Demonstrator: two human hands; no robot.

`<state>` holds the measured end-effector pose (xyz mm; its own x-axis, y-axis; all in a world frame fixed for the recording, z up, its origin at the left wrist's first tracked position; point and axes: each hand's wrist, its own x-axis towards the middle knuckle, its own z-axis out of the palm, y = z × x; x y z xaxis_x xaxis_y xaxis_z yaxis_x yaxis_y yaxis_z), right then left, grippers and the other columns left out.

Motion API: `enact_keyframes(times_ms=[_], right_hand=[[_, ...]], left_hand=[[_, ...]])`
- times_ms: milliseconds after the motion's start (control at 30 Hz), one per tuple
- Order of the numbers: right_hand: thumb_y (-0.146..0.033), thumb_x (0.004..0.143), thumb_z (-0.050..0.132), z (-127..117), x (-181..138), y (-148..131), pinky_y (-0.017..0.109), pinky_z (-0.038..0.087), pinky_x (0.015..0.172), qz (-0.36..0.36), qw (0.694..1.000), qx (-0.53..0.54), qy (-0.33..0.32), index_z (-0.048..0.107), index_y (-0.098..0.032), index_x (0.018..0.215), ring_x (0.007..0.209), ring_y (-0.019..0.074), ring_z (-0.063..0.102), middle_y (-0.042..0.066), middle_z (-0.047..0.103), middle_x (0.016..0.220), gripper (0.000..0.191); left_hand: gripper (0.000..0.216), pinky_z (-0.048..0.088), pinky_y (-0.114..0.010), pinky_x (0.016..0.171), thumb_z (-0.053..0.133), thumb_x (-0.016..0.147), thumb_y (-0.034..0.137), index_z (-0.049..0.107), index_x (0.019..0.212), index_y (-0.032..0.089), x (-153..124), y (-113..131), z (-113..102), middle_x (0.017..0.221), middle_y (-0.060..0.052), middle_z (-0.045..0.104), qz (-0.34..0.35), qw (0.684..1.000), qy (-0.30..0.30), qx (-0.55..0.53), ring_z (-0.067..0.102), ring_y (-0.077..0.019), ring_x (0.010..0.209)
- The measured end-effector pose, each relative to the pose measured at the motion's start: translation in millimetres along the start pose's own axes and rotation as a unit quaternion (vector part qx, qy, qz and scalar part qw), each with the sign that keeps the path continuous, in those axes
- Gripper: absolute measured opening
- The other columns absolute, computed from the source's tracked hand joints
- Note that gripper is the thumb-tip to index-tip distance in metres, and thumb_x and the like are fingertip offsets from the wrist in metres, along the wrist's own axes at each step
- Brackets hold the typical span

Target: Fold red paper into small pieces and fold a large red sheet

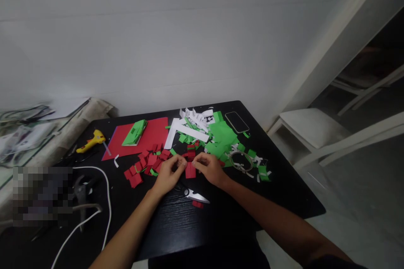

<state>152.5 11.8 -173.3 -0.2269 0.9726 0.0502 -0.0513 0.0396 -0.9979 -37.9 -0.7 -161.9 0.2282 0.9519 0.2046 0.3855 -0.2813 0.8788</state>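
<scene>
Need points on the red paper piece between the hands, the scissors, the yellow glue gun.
Red paper piece [190, 171]: head view, on its lower half.
Scissors [197, 196]: head view, on the metal blades.
Yellow glue gun [92, 143]: head view, on the casing.

Red paper piece between left hand and right hand; scissors near; green paper beyond

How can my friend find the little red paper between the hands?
On the black wood-grain table, find the bare left hand and bare right hand. The small red paper piece is between them, beyond the silver metal blade. Unlike the heaped red paper pieces beside the left hand, both hands pinch it.
</scene>
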Motion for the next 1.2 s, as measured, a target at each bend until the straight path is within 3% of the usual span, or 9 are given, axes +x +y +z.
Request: enact_keyframes(times_ms=[467,867,1200], right_hand=[[-0.039,0.076,0.074,-2.5,0.0,-2.9,0.024,0.044,0.052,0.023,0.998,0.047,-0.020,0.063,-0.020,0.072,0.053,0.0113,0.053,-0.004,0.060,0.061,0.022],[-0.042,0.075,0.075,-3.6,1.7,-2.2,0.025,0.045,0.053,0.012,0.999,0.038,-0.016,0.065,-0.019,0.075,0.058,0.0125,0.055,-0.002,0.063,0.067,0.024],[-0.051,0.083,0.071,-4.0,-2.5,-2.8,0.026,0.050,0.052,0.012,1.000,0.001,-0.009,0.065,-0.021,0.087,0.056,0.0141,0.060,-0.002,0.063,0.063,0.031]], left_hand=[[0.032,0.042,-0.024,0.063,0.059,0.093,0.047,0.062,0.082,0.017,0.7,3.6,-3.2,0.073,0.001,0.060,-0.019,0.999,0.007,-0.044,0.052,-0.0131,0.066],[0.032,0.040,-0.024,0.062,0.060,0.094,0.047,0.063,0.084,0.017,1.5,2.0,-4.8,0.073,0.001,0.058,-0.020,0.998,0.007,-0.054,0.051,-0.0129,0.066],[0.030,0.043,-0.025,0.063,0.059,0.095,0.046,0.064,0.089,0.017,1.5,-0.9,2.0,0.071,0.001,0.060,-0.025,0.998,0.049,-0.041,0.055,-0.0133,0.065]])
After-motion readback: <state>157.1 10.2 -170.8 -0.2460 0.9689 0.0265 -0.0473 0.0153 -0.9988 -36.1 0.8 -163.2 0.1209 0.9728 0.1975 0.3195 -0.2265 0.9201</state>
